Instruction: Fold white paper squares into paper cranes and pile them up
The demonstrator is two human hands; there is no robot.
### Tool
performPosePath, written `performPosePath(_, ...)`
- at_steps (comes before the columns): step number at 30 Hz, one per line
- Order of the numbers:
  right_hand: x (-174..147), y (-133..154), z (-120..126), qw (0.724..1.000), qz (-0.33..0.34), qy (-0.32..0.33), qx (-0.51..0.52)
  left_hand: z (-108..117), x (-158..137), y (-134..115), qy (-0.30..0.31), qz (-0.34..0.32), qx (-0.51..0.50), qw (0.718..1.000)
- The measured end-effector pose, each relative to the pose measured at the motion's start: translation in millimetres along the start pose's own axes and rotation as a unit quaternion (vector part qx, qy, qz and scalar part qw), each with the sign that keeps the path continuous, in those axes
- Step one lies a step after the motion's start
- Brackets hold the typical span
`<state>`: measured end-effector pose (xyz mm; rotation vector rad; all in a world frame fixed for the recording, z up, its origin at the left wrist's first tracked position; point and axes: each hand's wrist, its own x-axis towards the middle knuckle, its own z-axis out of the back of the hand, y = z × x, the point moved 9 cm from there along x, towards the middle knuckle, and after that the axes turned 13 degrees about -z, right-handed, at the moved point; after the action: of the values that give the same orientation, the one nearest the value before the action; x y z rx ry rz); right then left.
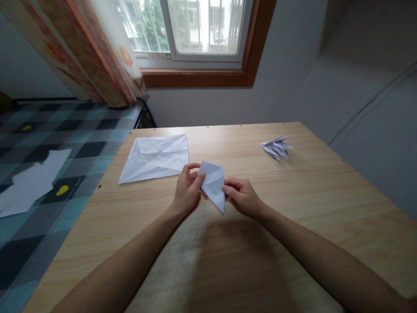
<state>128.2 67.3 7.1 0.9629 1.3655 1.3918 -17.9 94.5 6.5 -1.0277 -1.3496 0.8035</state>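
Note:
Between my hands, above the wooden table, is a folded piece of white paper [213, 182] with a pointed lower end. My left hand [189, 187] pinches its left edge, thumb on the front face and fingers behind. At the right edge, my right hand [243, 194] grips the paper between thumb and curled fingers. A creased white sheet [156, 157] lies flat on the table beyond my left hand. Farther back on the right rests a small bundle of folded, pointed paper pieces [277, 148].
The light wooden table [309, 243] reaches back to the wall below a window [205, 28]. At left stands a bed with a checkered cover [26, 256], several white paper sheets [35, 180] on it. A patterned curtain [87, 48] hangs behind. A cable [368, 106] runs along the right wall.

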Motion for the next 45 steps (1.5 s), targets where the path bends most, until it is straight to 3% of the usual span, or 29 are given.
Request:
performPosePath(3, 5, -9, 12, 0.998, -0.032, -0.051, 0.022, 8, -2, -29, -0.015, -0.134, 0.185, 0.973)
performPosePath(6, 6, -14, 26, 0.993, -0.041, -0.101, 0.043, -7, -11, -59, 0.048, -0.274, 0.343, 0.897)
performPosePath(8, 7, -18, 29, 0.991, -0.051, -0.108, 0.061, -20, -16, -65, 0.107, -0.312, 0.376, 0.866)
performPosePath(10, 8, -20, 28, 0.991, -0.058, -0.097, 0.071, -28, -19, -63, 0.146, -0.313, 0.381, 0.858)
performPosePath(19, 12, -20, 27, 0.993, -0.036, -0.079, 0.086, -18, -13, -52, 0.113, -0.25, 0.299, 0.914)
performPosePath(28, 12, -14, 38, 0.993, -0.041, -0.111, 0.021, 19, 2, -28, -0.063, -0.112, 0.168, 0.977)
performPosePath(33, 7, -9, 39, 0.985, -0.019, -0.154, -0.08, 23, 2, -19, -0.09, -0.088, 0.131, 0.983)
performPosePath(36, -6, 10, 34, 0.955, 0.05, -0.204, -0.209, 20, -2, -18, -0.071, -0.092, 0.169, 0.979)
performPosePath(40, -16, 28, 17, 0.908, 0.14, -0.197, -0.343, 19, -5, -12, -0.064, -0.089, 0.155, 0.982)
performPosePath(45, -14, 27, 22, 0.904, 0.138, -0.203, -0.35, 20, -4, -16, -0.063, -0.097, 0.189, 0.975)
